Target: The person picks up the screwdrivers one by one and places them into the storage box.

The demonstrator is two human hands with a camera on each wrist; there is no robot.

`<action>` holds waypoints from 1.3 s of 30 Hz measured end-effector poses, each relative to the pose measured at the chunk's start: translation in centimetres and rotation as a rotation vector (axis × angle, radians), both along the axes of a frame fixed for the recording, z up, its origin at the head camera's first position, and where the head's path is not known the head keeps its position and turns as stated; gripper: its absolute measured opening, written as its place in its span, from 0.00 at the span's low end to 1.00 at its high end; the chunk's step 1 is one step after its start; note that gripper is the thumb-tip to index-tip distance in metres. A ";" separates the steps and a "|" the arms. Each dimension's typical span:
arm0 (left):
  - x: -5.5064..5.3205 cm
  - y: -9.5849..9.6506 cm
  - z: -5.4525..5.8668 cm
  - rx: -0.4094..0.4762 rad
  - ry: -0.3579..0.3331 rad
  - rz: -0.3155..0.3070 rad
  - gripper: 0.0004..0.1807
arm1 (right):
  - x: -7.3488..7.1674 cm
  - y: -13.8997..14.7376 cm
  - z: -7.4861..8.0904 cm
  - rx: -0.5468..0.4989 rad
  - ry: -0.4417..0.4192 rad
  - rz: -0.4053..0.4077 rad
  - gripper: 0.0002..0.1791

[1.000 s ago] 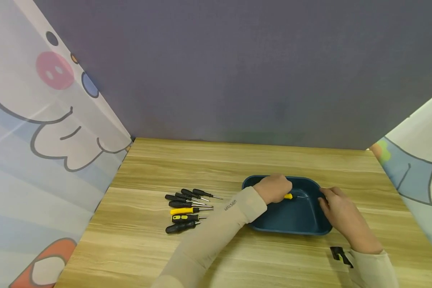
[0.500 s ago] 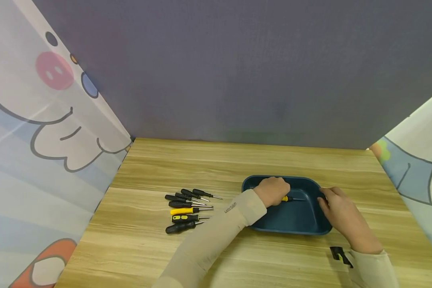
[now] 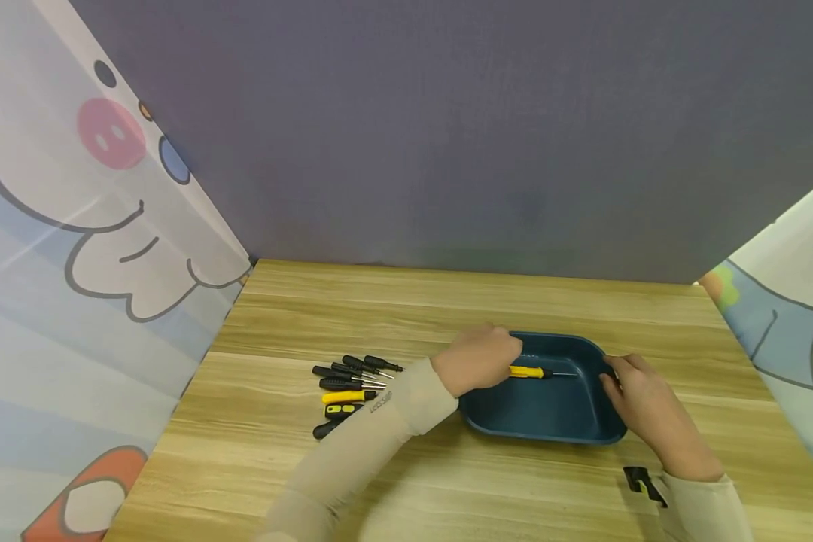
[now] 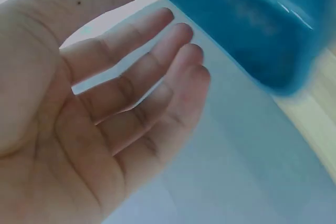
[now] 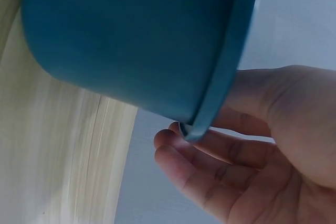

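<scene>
At the blue tray [image 3: 542,414], left hand [image 3: 479,359] — now off yellow screwdriver [image 3: 528,373] — fingers loose, right hand [image 3: 645,397] still gripping tray

The left hand [image 3: 479,357] has moved left, from over the tray [image 3: 549,410] to its left end, and now covers the tray's far left corner. More of the handle of the yellow screwdriver [image 3: 528,373] in the tray shows. The left sleeve [image 3: 359,444] has shifted left too, hiding most of the nearest black screwdriver [image 3: 325,430] and the shaft of the black-and-yellow screwdriver [image 3: 341,411].
</scene>
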State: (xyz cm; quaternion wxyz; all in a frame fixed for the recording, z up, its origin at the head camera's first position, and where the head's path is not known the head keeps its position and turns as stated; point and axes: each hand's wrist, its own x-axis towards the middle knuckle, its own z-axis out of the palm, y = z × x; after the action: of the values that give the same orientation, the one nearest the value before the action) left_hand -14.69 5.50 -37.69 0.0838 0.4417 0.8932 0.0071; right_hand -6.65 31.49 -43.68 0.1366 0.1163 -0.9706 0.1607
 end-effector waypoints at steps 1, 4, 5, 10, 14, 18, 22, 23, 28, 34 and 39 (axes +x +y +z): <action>0.1 -0.8 0.1 0.003 0.012 0.003 0.04 | 0.0 0.0 0.0 0.001 0.002 0.002 0.17; 0.4 -3.4 0.3 0.010 0.044 0.019 0.08 | 0.0 -0.1 0.1 0.003 0.014 0.008 0.17; 0.6 -4.3 0.4 0.010 0.060 0.028 0.11 | 0.0 -0.1 0.1 0.003 0.015 0.009 0.17; 1.5 -8.6 0.5 0.058 0.138 0.066 0.11 | 0.1 -0.3 0.3 0.008 0.005 0.005 0.17; 2.4 -11.8 0.9 0.113 0.200 0.085 0.09 | 0.2 -0.3 0.3 0.009 -0.014 -0.001 0.17; 3.5 -14.5 0.9 0.153 0.272 0.108 0.08 | 0.3 -0.3 0.3 0.008 -0.029 -0.003 0.17; 4.8 -16.8 0.2 0.213 0.288 0.168 0.08 | 0.3 -0.2 0.3 0.010 -0.017 0.002 0.17; 5.1 -17.3 0.1 0.228 0.285 0.186 0.08 | 0.3 -0.2 0.3 0.012 -0.010 0.003 0.17; 6.8 -19.7 -0.9 0.245 0.289 0.260 0.11 | 0.3 -0.2 0.2 0.027 0.004 0.011 0.17; 8.4 -21.5 -1.7 0.227 0.295 0.312 0.13 | 0.2 -0.2 0.0 0.034 0.030 0.016 0.18; 9.4 -22.3 -2.7 0.178 0.254 0.381 0.11 | 0.2 -0.4 0.0 0.034 0.048 0.030 0.18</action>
State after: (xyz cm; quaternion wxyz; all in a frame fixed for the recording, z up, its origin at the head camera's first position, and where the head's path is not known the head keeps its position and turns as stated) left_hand -5.33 -16.79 -40.41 -0.0710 0.2682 0.9596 0.0458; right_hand -6.46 31.13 -43.70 0.1553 0.1367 -0.9678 0.1435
